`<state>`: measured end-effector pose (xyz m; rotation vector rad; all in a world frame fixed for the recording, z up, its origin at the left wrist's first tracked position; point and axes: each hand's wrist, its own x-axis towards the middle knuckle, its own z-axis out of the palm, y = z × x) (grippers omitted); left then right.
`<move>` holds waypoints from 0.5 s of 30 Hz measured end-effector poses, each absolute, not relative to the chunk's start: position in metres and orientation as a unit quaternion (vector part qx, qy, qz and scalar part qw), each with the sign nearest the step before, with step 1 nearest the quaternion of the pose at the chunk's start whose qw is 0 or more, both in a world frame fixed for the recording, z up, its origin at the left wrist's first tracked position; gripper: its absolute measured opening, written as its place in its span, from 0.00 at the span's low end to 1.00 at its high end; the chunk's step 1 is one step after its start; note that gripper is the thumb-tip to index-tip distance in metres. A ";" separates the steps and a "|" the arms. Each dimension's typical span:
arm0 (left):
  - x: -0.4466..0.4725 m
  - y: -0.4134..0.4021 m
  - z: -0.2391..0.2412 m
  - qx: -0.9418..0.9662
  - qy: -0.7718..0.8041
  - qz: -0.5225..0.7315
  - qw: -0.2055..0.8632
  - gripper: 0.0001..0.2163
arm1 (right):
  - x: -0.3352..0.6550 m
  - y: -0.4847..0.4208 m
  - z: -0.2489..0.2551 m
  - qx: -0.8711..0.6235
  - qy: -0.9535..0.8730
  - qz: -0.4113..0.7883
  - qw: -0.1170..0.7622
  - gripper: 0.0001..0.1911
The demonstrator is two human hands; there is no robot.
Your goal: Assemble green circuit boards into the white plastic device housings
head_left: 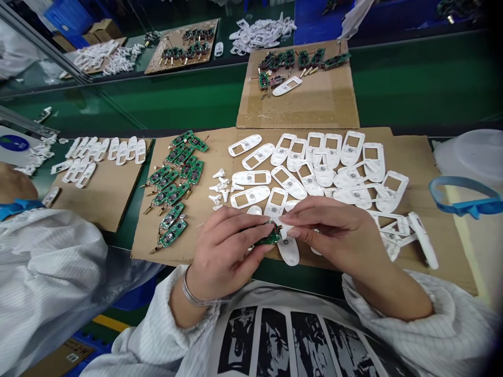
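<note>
My left hand (231, 243) pinches a green circuit board (271, 235) between thumb and fingers, just above the near edge of the cardboard. Thumb and fingertips of my right hand (334, 230) close on a small white plastic piece (286, 228) at the board's right end. The fingers hide part of both. Several white plastic housings (251, 178) with rectangular windows lie beyond my hands, and one white housing (290, 252) shows just beneath them. A small heap of white plastic pieces (222, 187) lies left of the housings. Green boards (176, 178) with brass-coloured tips are grouped farther left.
A co-worker's sleeve (58, 272) and blue wristband are at the left, beside cardboard (106, 204) bearing white housings. A raised cardboard sheet (298, 112) at the back holds more boards. At the right are a translucent tub (471, 152) and a blue strap (463, 181).
</note>
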<state>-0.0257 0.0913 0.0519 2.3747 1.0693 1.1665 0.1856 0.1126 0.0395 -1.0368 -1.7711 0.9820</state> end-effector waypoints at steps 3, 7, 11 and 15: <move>-0.023 0.089 0.050 0.810 0.378 0.417 0.163 0.15 | 0.190 0.117 0.040 -0.380 -0.728 0.393 0.415 0.09; -0.019 0.086 0.049 0.802 0.398 0.415 0.165 0.14 | 0.191 0.121 0.042 -0.383 -0.734 0.406 0.388 0.06; -0.017 0.085 0.050 0.802 0.411 0.404 0.156 0.13 | 0.189 0.122 0.045 -0.439 -0.693 0.445 0.358 0.04; -0.017 0.087 0.050 0.795 0.410 0.411 0.176 0.13 | 0.189 0.122 0.047 -0.430 -0.702 0.439 0.360 0.04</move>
